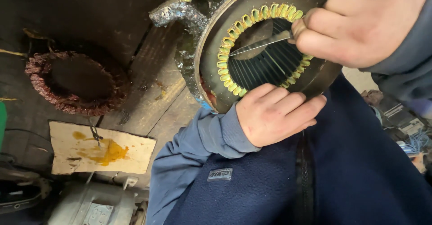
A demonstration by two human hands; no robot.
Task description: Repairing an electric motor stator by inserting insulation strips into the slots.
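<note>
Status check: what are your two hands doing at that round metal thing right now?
Left hand grips the motor housing rim. Right hand holds a thin blade across the yellow-green slot liners. Nothing blocking.

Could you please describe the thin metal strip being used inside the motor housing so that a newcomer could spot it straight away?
Start at the big round motor housing at top centre, with its ring of yellow-green slot liners. Across that ring's dark opening lies a thin metal strip, pinched at its right end by the right hand. It is the only flat, shiny, pointed piece there; the left hand rests on the rim below.
</note>
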